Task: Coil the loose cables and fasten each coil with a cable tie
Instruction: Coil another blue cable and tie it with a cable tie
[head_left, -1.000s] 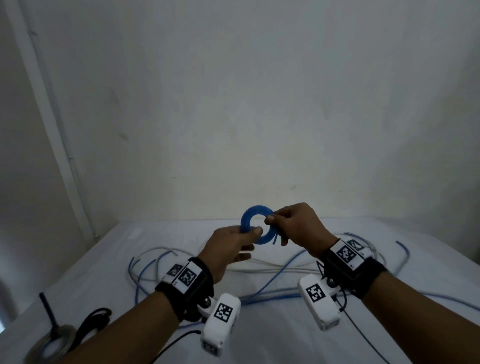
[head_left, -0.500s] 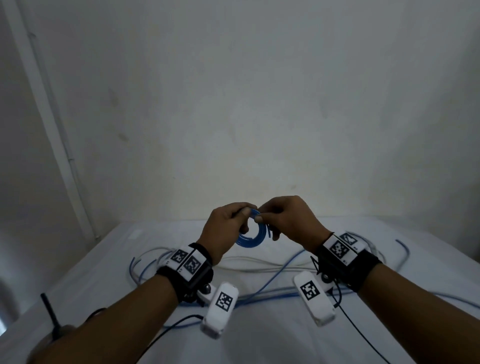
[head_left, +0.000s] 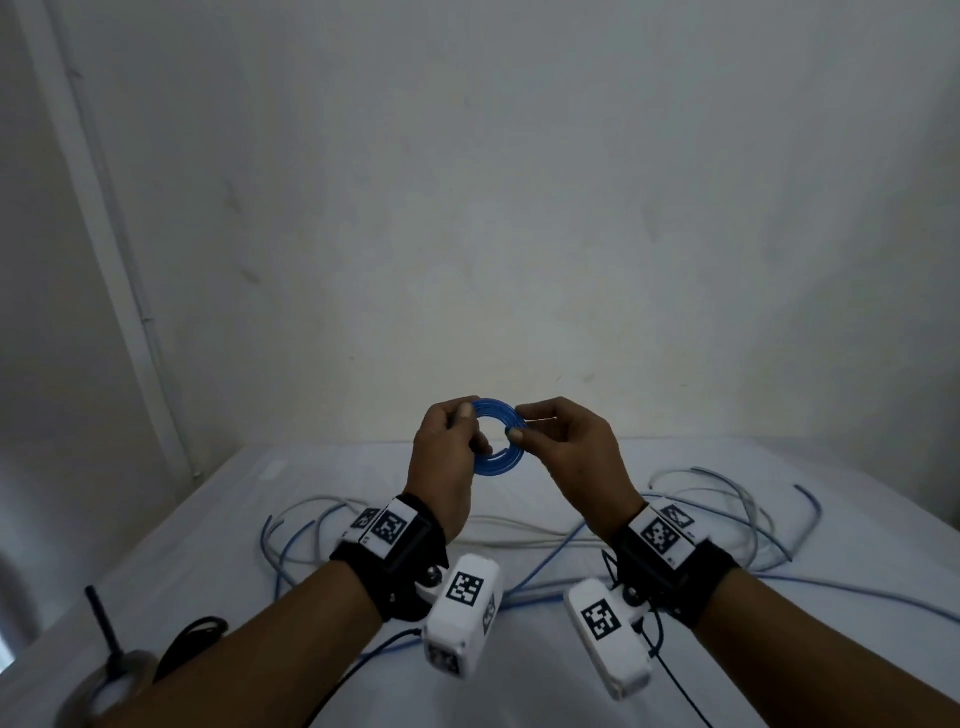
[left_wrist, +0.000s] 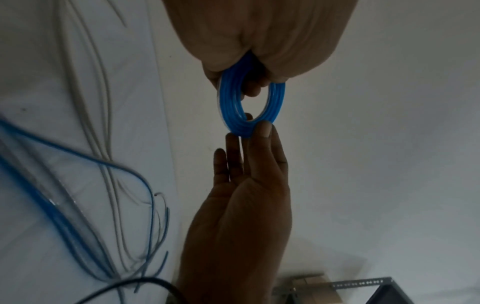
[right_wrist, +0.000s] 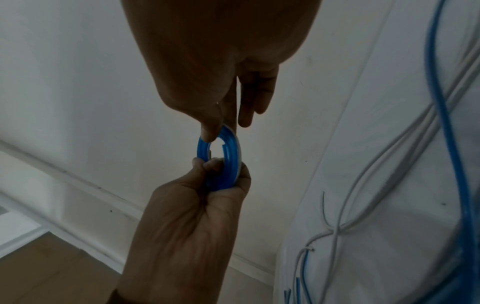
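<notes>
both hands, left hand (head_left: 448, 457) and right hand (head_left: 566, 447), pinch the blue coil (head_left: 500, 435) at opposite sides, probably keeping its loops from springing apart.

We now turn the blue coil (head_left: 497, 435) to face us again, our hands slightly farther apart.

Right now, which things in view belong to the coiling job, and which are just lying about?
Job in hand:
- blue coil, pinched by the left hand and the right hand
- loose blue cables and grey cables on the white table

Lying about:
- black rod on a round base
- black cord beside it
</notes>
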